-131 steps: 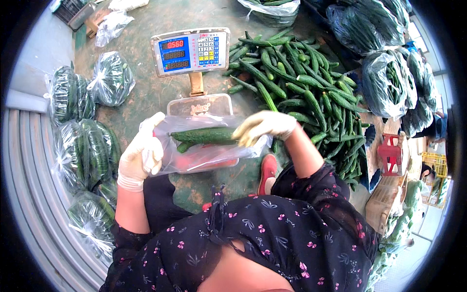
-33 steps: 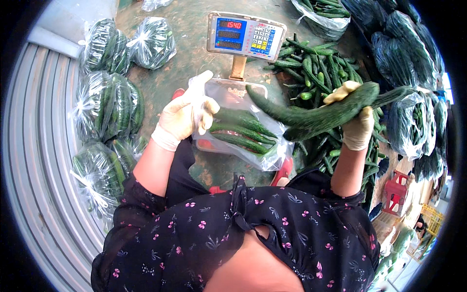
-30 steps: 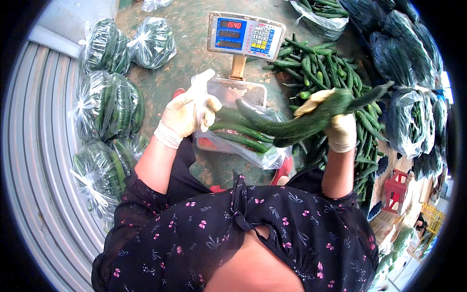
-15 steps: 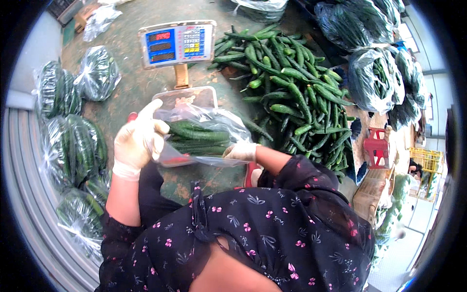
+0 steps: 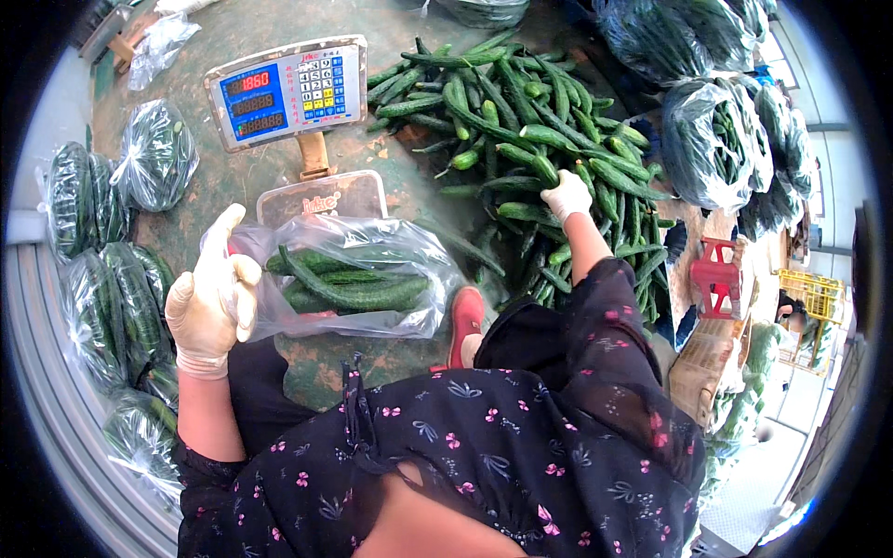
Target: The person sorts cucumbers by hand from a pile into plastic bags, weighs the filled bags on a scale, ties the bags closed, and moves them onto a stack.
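Observation:
My left hand (image 5: 212, 302), in a pale glove, has its lower fingers curled at the mouth of a clear plastic bag (image 5: 423, 312), with the index finger stretched up. Several long cucumbers (image 5: 372, 296) lie inside that bag, on the platform of a weighing scale (image 5: 322, 195). The scale's display head (image 5: 286, 93) with lit red digits and a keypad stands on a post behind. Over to the right, my gloved right hand (image 5: 569, 197) closes on the end of a green cucumber (image 5: 546, 171) in the big heap (image 5: 595, 139). Its fingertips are partly hidden.
Filled clear bags of cucumbers (image 5: 121, 307) line the corrugated wall (image 5: 46, 372) at left. More large bags (image 5: 712, 144) stand at right, by a red plastic stool (image 5: 716, 277) and a yellow crate (image 5: 811, 302). My red shoe (image 5: 466, 321) is between bag and heap.
My right hand has left the bag and moved right, up to the heap, taking hold of a cucumber. My left hand stays at the bag's mouth. The view has shifted slightly.

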`<move>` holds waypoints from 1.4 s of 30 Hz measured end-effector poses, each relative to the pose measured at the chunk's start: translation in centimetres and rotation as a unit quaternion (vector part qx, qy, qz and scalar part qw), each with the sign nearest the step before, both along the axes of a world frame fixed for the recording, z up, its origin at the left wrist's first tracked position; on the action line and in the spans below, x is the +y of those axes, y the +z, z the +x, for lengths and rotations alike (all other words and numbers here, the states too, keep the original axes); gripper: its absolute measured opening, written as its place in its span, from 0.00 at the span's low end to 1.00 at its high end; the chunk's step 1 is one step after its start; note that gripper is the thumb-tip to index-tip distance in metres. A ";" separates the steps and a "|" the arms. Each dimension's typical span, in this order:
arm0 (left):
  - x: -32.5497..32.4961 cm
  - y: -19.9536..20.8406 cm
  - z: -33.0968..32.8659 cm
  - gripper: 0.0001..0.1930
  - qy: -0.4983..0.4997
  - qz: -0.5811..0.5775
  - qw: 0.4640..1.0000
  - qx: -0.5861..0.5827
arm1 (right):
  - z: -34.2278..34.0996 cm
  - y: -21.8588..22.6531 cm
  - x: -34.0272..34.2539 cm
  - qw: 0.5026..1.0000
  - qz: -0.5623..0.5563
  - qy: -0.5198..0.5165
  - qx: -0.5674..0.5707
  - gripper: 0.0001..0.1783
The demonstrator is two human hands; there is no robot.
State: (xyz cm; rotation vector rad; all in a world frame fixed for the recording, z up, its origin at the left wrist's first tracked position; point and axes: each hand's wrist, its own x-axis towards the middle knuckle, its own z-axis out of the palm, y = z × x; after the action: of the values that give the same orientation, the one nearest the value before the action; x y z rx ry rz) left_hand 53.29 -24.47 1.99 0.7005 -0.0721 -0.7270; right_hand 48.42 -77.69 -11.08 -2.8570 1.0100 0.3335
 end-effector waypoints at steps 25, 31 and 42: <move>1.5 -0.9 -0.5 0.48 -0.020 -0.004 0.999 -0.032 | -0.4 18.0 13.0 0.771 0.568 0.161 -0.241 0.37; 2.1 -1.1 -1.0 0.48 -0.047 -0.055 0.997 -0.012 | -2.2 15.2 23.8 0.720 0.580 0.375 -0.068 0.39; 3.0 -0.3 -1.9 0.47 0.048 -0.035 0.998 0.010 | 4.2 0.2 31.0 0.856 0.406 0.298 -0.121 0.35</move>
State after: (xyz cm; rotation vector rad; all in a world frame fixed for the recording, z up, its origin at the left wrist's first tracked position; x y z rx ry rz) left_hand 51.44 -21.47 1.66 0.6250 -0.0458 -0.6371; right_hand 52.61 -46.71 -10.85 -2.2330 -0.1137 0.3210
